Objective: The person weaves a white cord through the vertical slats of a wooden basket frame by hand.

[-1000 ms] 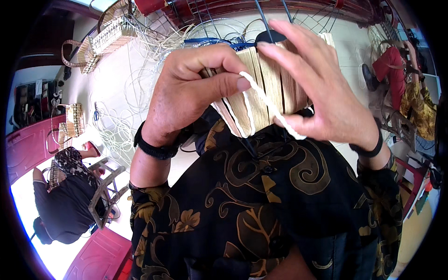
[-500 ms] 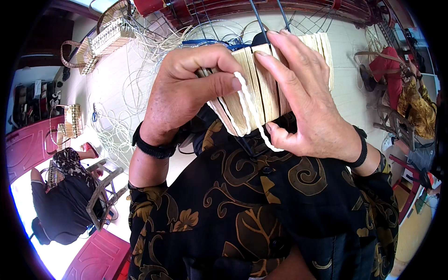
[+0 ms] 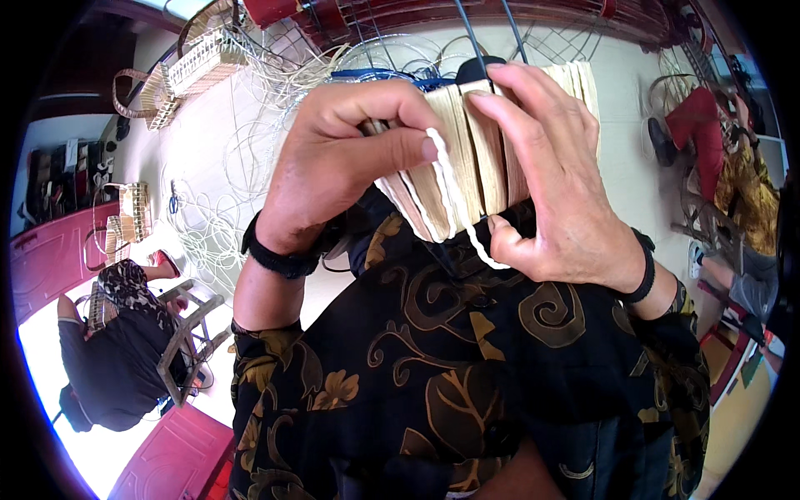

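My left hand (image 3: 346,150) pinches a white twisted cord (image 3: 457,200) between thumb and forefinger. From there the cord hangs down across a cream, ribbed piece that looks wrapped in pale strands (image 3: 493,162). Dark lines split this piece into several side-by-side bands. My right hand (image 3: 571,196) grips it, fingers over the far part and thumb by the near edge, close to the cord's lower end. Two thin dark rods (image 3: 470,35) extend away from the far side of the piece. My left fingers hide part of its left end.
Loops of pale strand (image 3: 208,212) lie on the tiled floor at left. Woven baskets (image 3: 204,62) stand at far left. One person (image 3: 117,358) sits at lower left by a wooden stool (image 3: 187,333); another (image 3: 742,179) is at right. Red furniture (image 3: 533,21) lines the far side.
Both hands and the cream piece have shifted slightly to the right in view. The left hand still pinches the cord, and the right hand keeps its grip.
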`<state>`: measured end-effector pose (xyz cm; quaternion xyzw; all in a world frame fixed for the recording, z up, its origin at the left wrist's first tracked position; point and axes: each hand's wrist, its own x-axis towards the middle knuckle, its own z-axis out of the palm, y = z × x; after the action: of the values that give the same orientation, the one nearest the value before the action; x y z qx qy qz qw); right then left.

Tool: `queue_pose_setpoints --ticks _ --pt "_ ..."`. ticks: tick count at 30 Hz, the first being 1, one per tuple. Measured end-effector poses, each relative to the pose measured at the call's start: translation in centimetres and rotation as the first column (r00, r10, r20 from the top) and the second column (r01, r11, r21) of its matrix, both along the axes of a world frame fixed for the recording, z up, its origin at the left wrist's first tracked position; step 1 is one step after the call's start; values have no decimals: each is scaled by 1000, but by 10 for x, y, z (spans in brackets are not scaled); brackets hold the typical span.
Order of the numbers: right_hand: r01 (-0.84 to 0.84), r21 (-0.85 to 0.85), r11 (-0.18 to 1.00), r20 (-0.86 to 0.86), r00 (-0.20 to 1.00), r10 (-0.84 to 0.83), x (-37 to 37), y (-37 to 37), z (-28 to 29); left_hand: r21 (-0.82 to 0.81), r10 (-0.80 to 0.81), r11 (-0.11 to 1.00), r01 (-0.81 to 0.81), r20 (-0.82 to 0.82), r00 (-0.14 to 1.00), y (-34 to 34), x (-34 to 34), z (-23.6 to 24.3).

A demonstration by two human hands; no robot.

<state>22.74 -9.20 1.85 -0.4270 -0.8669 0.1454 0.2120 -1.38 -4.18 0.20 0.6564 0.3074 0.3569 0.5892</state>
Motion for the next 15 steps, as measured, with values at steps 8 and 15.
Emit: queue_pose_setpoints --ticks 8,15 --pt "-74 -2 997 57 996 74 9 7 5 7 22 1000 -22 9 1000 -1 -1 0" --pt "-31 76 997 63 998 26 -6 1 3 42 -42 998 39 72 997 2 -7 -5"
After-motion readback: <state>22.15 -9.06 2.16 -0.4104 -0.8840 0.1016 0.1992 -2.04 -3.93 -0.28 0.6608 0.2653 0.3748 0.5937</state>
